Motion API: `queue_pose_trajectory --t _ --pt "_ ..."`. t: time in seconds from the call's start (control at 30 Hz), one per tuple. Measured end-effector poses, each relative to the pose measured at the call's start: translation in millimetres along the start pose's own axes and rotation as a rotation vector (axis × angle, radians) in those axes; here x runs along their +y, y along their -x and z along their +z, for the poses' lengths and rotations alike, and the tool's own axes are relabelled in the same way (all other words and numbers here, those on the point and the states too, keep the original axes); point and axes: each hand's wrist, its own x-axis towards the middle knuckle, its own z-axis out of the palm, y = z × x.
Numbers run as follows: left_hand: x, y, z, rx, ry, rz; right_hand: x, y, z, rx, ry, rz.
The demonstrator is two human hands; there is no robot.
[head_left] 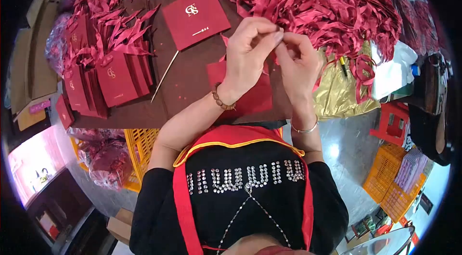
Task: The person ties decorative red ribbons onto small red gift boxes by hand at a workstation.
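Note:
My left hand (248,53) and my right hand (301,65) meet above the table, fingertips pinched together and nearly touching. What they hold, if anything, is too small to make out. Beneath them a red card or bag (257,96) lies on the dark tabletop, partly hidden by my left wrist. To the left lies a red square bag (197,18) with a printed logo, and a thin stick (165,76) reaches out from its lower edge. A large heap of red ribbons (327,9) spreads behind my hands.
Stacked red bags with ribbons (115,79) stand at the table's left. Gold wrapping (344,91) with a yellow-black pen (343,66) lies at the right, beside a white plastic bag (392,70). Orange crates (392,173) and a red stool (392,122) are on the floor.

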Motion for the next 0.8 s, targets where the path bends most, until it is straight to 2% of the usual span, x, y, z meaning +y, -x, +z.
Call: queue_pose_trajectory --t 0.07,0.17,0.2,0.27,0.33,0.37,0.4,0.47,0.53,0.57,0.6,0.7,0.73,0.8 --pt "24.6 -1.4 -1.1 0.036 0.233 -0.132 -6.5 3.6 2.9 -0.004 -0.057 -0.032" --pt "61.5 -8.4 -26.4 -0.024 0.574 -0.126 -5.9 11.9 -0.3 -0.332 0.181 -0.154" --pt "69.9 -10.2 -38.7 -0.032 0.729 -0.100 0.1 18.8 -0.2 -0.338 0.176 -0.152" --pt "95.3 -11.0 -82.0 -0.183 0.970 -0.224 14.2 36.7 1.6 -0.538 -0.017 -0.377" --pt "108.0 -9.4 -116.7 -0.223 0.896 -0.255 11.5 52.7 -2.5 -0.854 -0.187 -0.291" --pt "107.5 -4.5 -128.1 -0.174 0.769 -0.235 9.2 59.9 -6.0 -1.030 -0.198 -0.161" --pt "102.4 1.4 -140.0 -0.163 0.765 -0.235 11.4 62.6 -6.1 -1.140 -0.216 -0.147" --pt "83.3 14.9 -160.3 0.018 0.483 -0.320 15.4 60.3 -5.4 -1.141 -0.242 -0.139" --pt "59.9 29.4 -167.0 0.165 0.163 -0.384 21.6 48.4 2.2 -0.917 -0.132 -0.248" --pt "48.2 36.4 -166.9 0.226 0.117 -0.385 22.2 41.4 7.7 -0.827 -0.121 -0.231" --pt "36.4 42.4 -169.6 0.220 0.027 -0.359 25.0 32.4 15.5 -0.753 -0.074 -0.263" --pt "21.9 59.8 -159.1 0.218 -0.214 -0.509 40.9 8.8 38.9 -0.679 0.108 -0.393" --pt "16.4 63.4 -145.8 0.242 -0.171 -0.437 50.0 4.0 45.4 -0.657 0.196 -0.472" --pt "7.7 71.2 -136.8 0.185 -0.196 -0.450 56.5 0.1 46.0 -0.639 0.282 -0.555"
